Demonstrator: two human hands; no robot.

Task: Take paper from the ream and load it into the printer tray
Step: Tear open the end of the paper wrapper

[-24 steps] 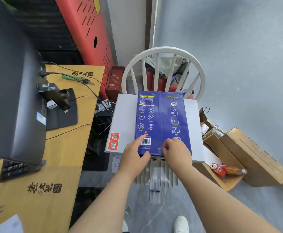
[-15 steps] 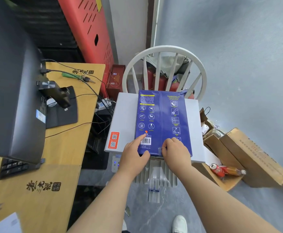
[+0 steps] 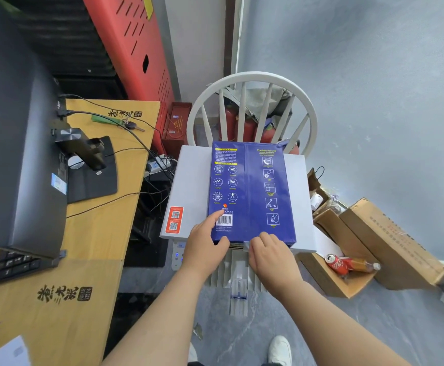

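Observation:
A blue-wrapped paper ream (image 3: 252, 191) lies flat on top of a white printer (image 3: 189, 186) that stands on a white chair. My left hand (image 3: 206, 243) rests on the ream's near left corner, forefinger stretched out beside the barcode. My right hand (image 3: 268, 253) is curled at the ream's near end, fingers at the wrapper's edge; what they pinch is hidden. Below both hands the printer's ribbed tray (image 3: 238, 283) sticks out toward me.
A wooden desk (image 3: 83, 260) at left carries a black monitor (image 3: 17, 154), a keyboard and cables. Cardboard boxes (image 3: 390, 244) with a red can and a bottle sit on the floor at right. Red extinguishers stand behind the chair back (image 3: 252, 80).
Both hands stay at the ream's near end with almost no movement. The camera has shifted slightly.

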